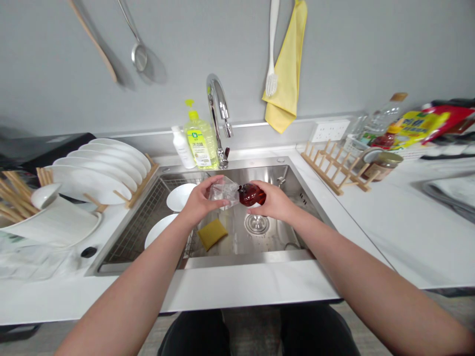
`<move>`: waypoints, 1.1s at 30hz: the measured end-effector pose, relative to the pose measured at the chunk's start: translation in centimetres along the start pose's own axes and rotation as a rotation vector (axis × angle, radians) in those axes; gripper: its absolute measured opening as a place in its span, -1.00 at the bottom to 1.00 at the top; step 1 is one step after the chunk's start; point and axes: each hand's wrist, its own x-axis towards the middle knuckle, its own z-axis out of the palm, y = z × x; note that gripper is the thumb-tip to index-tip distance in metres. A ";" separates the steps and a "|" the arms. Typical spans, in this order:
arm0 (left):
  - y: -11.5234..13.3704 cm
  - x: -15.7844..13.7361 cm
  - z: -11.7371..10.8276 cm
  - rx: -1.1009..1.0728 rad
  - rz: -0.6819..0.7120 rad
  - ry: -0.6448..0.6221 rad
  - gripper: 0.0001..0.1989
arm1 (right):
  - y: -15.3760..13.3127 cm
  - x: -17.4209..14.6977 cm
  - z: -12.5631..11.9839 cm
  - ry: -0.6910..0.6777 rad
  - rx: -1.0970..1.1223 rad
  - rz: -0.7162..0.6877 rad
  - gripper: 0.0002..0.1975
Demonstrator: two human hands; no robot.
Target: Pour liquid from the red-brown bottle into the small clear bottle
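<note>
Over the sink (pixel 241 258), my left hand (pixel 202 198) is closed around a clear plastic cup (pixel 224 193), tilted with its mouth toward the right. My right hand (pixel 272 200) grips a small bottle of dark red liquid (pixel 252 195), tipped on its side so its neck points left at the cup. The bottle's neck meets or nearly meets the cup; whether liquid is flowing I cannot tell. Below the hands, a yellow sponge (pixel 212 234) lies on the sink floor, left of the drain (pixel 257 224).
White bowls (pixel 180 198) sit on a wire rack in the sink's left side. Behind stand the faucet (pixel 217 109) and a dish soap bottle (pixel 201 143). Plates (pixel 92 180) fill a wooden rack at left. An unloaded wooden rack (pixel 337 168) and a jar (pixel 384 165) stand at right.
</note>
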 end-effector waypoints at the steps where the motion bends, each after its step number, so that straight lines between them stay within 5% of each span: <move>1: 0.1 0.0 0.0 0.006 0.011 0.002 -0.07 | 0.0 0.0 0.0 -0.003 -0.007 0.000 -0.26; 33: 0.0 0.3 -0.6 0.128 0.133 -0.001 -0.15 | 0.0 0.0 0.1 -0.072 -0.057 0.025 -0.23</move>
